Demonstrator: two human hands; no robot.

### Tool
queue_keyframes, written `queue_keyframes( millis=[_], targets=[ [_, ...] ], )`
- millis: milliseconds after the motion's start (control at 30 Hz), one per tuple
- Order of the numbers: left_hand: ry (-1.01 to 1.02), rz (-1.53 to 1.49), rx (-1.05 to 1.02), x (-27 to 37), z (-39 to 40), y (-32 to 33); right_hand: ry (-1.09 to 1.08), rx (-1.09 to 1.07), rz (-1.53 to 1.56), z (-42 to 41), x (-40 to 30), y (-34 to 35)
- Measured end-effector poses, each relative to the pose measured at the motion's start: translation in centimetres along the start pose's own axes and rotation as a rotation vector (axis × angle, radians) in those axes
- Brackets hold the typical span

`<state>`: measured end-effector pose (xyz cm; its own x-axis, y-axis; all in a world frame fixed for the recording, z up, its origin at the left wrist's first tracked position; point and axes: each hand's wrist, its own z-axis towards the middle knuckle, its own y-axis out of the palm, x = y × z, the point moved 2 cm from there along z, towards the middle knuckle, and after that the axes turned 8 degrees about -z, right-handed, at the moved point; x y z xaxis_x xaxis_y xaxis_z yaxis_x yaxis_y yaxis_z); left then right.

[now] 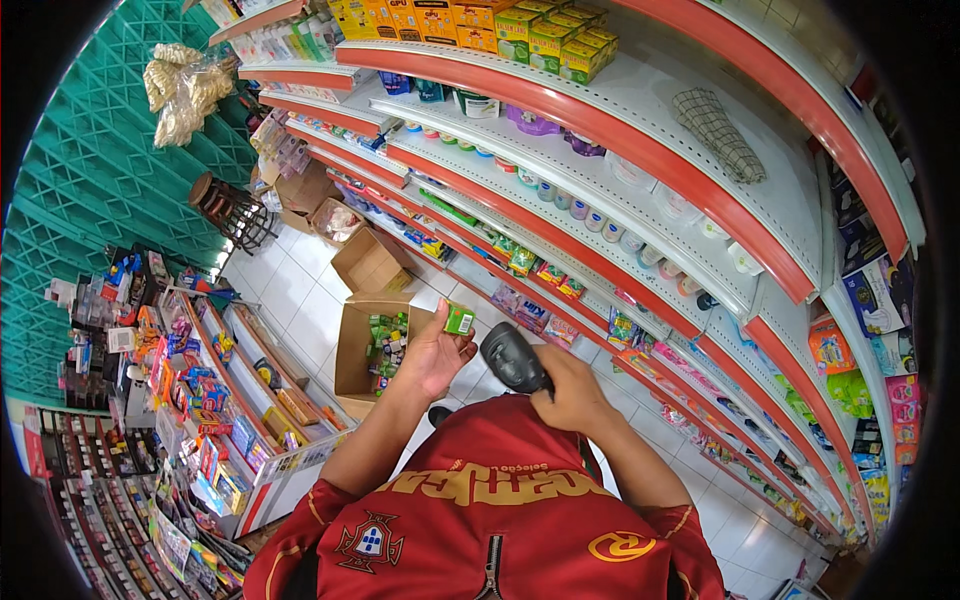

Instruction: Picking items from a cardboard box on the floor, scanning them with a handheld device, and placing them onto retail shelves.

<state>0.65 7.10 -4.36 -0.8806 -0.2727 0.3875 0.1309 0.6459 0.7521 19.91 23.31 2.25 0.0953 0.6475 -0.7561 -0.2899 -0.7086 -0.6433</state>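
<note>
Between the thumb and fingers of my left hand (436, 356) is a small green box (459, 319), its barcode side turned towards the scanner. My right hand (574, 386) grips a black handheld barcode scanner (512, 358), whose head points left at the box, a short way apart from it. Below and left of my left hand, an open cardboard box (358, 345) on the floor holds many small green boxes and bottles (388, 345). Yellow-green boxes (555, 41) stand in rows on the upper shelf, beside orange ones (439, 21).
Long white shelves with red edges (600, 161) run along the right, stocked with bottles and packets. A folded checked cloth (718, 135) lies on one. Another open carton (373, 262) and a stool (232, 210) stand on the floor. A low display rack (277, 469) stands at left.
</note>
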Motion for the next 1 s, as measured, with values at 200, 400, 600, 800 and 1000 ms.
queue_keyframes(
  millis=[200,400,600,800,1000],
  targets=[
    [0.002,0.083,0.023,-0.7,-0.1,-0.2,-0.016,-0.073,-0.025,0.4,-0.1,1.4],
    [0.015,0.050,0.004,-1.1,0.2,-0.4,-0.046,-0.051,-0.047,0.8,-0.4,0.0],
    [0.106,-0.042,-0.040,-0.7,-0.2,-0.9,-0.040,0.397,-0.153,-0.3,0.6,-7.1],
    [0.180,0.000,-0.139,0.3,-1.6,0.9,0.166,0.916,-0.518,-0.4,-3.3,-20.4],
    [0.309,0.202,-0.197,0.6,-1.7,1.9,0.235,0.963,-0.983,0.1,-1.3,-28.4]
  ],
)
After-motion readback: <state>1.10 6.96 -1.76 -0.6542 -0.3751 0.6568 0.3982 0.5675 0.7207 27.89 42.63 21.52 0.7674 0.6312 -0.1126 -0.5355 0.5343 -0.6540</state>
